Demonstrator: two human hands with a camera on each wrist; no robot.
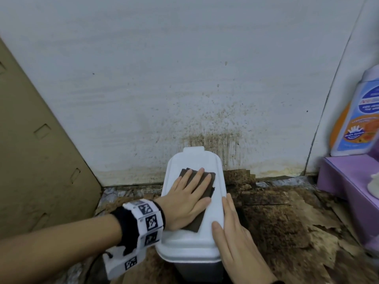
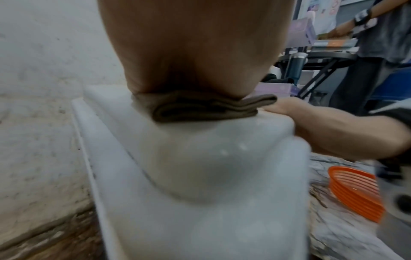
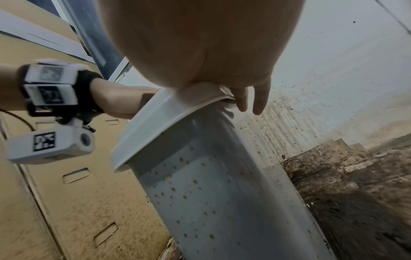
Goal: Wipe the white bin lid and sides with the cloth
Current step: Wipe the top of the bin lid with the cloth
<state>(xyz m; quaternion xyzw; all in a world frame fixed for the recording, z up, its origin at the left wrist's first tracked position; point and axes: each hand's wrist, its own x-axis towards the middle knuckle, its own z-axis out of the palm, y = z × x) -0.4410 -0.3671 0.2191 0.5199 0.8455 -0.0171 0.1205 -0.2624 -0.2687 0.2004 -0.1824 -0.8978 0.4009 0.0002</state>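
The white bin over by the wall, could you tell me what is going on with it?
A person is wiping it. The left hand presses a folded brown cloth flat on the white bin lid, fingers straight. The right hand lies along the lid's right edge, steadying the bin, with fingertips reaching over the rim. The bin's side is dotted with brown specks and looks not yet wiped. The wall behind is stained.

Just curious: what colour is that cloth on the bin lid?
Dark brown cloth; clearest in the head view.
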